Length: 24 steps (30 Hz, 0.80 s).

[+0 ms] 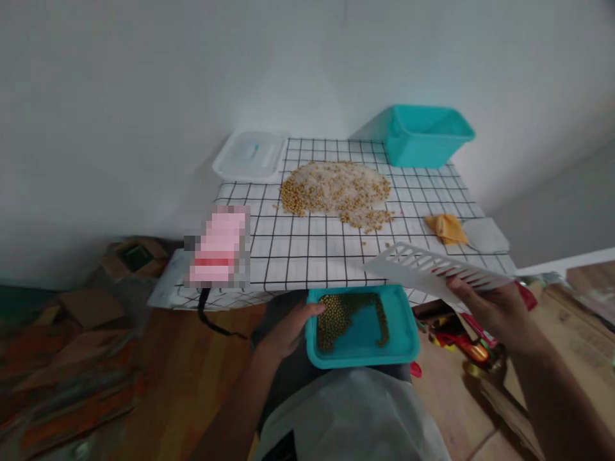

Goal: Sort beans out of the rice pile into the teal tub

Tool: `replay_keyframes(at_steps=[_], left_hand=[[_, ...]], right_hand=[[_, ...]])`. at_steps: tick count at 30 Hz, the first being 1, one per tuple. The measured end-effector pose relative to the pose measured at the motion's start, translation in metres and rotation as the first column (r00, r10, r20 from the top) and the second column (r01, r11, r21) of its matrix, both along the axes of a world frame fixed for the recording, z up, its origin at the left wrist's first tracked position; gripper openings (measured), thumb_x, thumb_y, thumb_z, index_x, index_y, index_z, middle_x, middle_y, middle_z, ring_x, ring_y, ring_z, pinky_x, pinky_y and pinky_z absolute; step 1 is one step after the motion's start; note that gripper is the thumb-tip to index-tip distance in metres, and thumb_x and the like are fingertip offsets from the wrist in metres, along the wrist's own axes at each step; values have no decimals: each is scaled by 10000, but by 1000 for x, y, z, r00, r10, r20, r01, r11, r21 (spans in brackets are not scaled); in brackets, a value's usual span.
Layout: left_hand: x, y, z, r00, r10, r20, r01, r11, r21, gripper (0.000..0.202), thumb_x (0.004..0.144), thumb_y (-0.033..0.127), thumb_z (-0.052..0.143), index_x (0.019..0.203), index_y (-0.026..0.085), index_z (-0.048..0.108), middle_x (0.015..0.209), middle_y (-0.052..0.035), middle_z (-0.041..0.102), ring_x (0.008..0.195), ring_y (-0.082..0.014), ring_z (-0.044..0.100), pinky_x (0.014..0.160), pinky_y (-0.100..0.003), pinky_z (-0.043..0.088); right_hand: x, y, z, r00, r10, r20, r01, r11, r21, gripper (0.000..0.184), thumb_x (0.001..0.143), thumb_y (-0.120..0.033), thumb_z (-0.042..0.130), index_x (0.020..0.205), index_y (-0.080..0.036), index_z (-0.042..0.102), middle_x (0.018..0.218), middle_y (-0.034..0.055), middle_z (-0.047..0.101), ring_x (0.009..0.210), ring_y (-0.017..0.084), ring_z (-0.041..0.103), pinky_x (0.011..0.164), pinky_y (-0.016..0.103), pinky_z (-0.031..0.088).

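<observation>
A: Where's the tray (362, 331)?
B: Over the person's lap (355, 410), at the near edge of the bench (298, 253). I can't tell whether the two touch.
A: And the left grip (291, 326)?
B: Pinching the tray's left rim, thumb laid over the top. The fingers underneath are hidden.
A: What's in the tray?
B: Beans (331, 320), heaped at the left, with a band running along the far side and down the right. The middle of the floor shows bare blue.
A: The right grip (485, 304)?
B: Closed around the near edge of a white slotted sheet (408, 266), thumb on its upper face. The sheet is tilted, above the bench's near right part and apart from the tray.
A: What lies farther back?
B: A pile (336, 186) of pale grains and golden beans, mid-bench, a few loose beans in front. A white box (252, 157) is behind it to the left, a teal bin (418, 150) to the right.
A: Nearer the right edge?
B: A yellow cloth (448, 228), beside a white one (485, 234).
</observation>
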<state>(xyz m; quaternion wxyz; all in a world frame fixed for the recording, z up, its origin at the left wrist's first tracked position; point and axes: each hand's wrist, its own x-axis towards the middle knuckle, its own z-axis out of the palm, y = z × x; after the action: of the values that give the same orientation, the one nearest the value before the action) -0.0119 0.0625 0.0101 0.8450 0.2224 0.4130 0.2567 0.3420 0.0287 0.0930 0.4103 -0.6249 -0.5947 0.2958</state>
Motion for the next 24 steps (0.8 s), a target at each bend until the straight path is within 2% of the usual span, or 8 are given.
replay_keyframes(at_steps=[3,6,9,14,20,24], left_hand=[[2,3,0,999,-15,-50,12,999,-46,499,830,319,690,1296,157,622,1157,-104,777,1128,-296,696,1040,-395,489],[3,4,-2,997,-39,-68,33,997,-75,534,842,339,681,1333,149,594,1109,-103,794,1078,-299,722,989,-397,530],[5,4,-5,998,-35,-59,29,996,-89,534,857,343,668,1349,157,579,1125,-96,790,1073,-290,725,974,-386,541],[11,3,-7,997,-7,-75,-2,992,-126,552,840,339,691,1352,163,583,1133,-107,787,1057,-297,731,985,-395,537],[18,2,-1,996,-1,-87,-8,995,-104,541,848,342,673,1350,157,591,1126,-111,788,1000,-302,749,992,-423,532],[17,5,-1,997,-12,-79,4,995,-103,500,858,336,661,1323,159,614,1103,-117,793,991,-298,752,958,-415,549]], right_hand=[[20,1,7,978,-167,128,152,981,117,240,892,-371,645,1065,-235,740,1065,51,757,1032,270,692,940,419,535],[39,14,4,970,-204,130,188,974,127,289,911,-393,614,1078,-191,736,1110,75,743,1068,258,679,944,374,518],[47,29,-6,981,-154,115,142,984,103,286,899,-410,630,1068,-209,743,1104,51,751,1038,246,691,927,361,534],[36,40,-18,993,-39,114,29,996,89,316,900,-417,627,1127,-225,733,1106,25,756,1048,262,692,940,407,550],[14,22,-13,988,111,111,-110,994,-19,277,905,-352,631,1150,-271,731,1006,2,779,893,239,739,736,305,608],[0,2,-8,958,282,50,-277,957,-87,270,913,-311,619,1161,-313,725,959,-15,779,834,217,738,704,281,602]])
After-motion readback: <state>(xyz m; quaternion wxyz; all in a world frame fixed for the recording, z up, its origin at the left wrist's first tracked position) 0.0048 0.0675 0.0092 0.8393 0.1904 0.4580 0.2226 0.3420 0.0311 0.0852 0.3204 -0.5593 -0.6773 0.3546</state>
